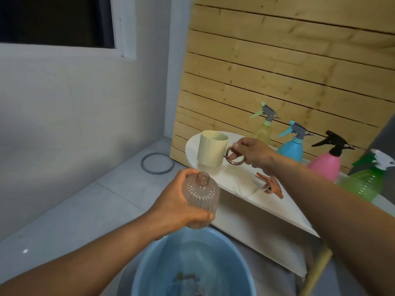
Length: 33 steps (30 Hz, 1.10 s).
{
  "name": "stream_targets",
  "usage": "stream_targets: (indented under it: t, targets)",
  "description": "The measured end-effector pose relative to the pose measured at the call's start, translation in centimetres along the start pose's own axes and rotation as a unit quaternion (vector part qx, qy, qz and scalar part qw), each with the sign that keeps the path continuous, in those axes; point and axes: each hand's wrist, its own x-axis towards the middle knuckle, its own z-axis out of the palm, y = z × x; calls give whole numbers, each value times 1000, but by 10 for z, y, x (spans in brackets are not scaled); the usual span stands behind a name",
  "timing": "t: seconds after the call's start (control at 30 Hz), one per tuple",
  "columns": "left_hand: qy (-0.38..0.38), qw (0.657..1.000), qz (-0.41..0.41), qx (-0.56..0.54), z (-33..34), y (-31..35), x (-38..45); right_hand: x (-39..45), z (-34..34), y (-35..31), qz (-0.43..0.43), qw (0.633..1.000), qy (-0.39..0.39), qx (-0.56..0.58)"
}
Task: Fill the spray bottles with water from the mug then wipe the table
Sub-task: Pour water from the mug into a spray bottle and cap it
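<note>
My left hand grips a clear ribbed bottle with its cap off, held tilted over a blue basin. A cream mug stands on the white table; my right hand pinches its round copper handle. The bottle's orange spray head lies loose on the table. Behind stand a yellow spray bottle, a blue one, a pink one with a black head, and a green one.
A wooden slat wall backs the table. The basin holds water and sits on the floor below the table's front edge. A grey ring lies on the tiled floor by the white wall.
</note>
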Motion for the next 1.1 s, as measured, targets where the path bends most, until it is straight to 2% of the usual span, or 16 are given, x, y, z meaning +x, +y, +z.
stream_targets:
  t: [0.2, 0.37, 0.8, 1.0, 1.1]
  targets:
    - [-34, 999, -11, -11, 7, -5, 5, 32, 19, 20, 27, 999, -33, 5]
    - [-55, 998, -32, -21, 12, -11, 7, 47, 31, 27, 41, 999, -30, 20]
    - [-62, 997, -34, -12, 9, -15, 13, 58, 45, 44, 66, 997, -33, 16]
    - [-65, 997, -32, -9, 10, -15, 13, 59, 44, 45, 64, 997, -38, -7]
    - [-57, 998, -34, -8, 10, -16, 14, 54, 39, 39, 52, 997, -26, -56]
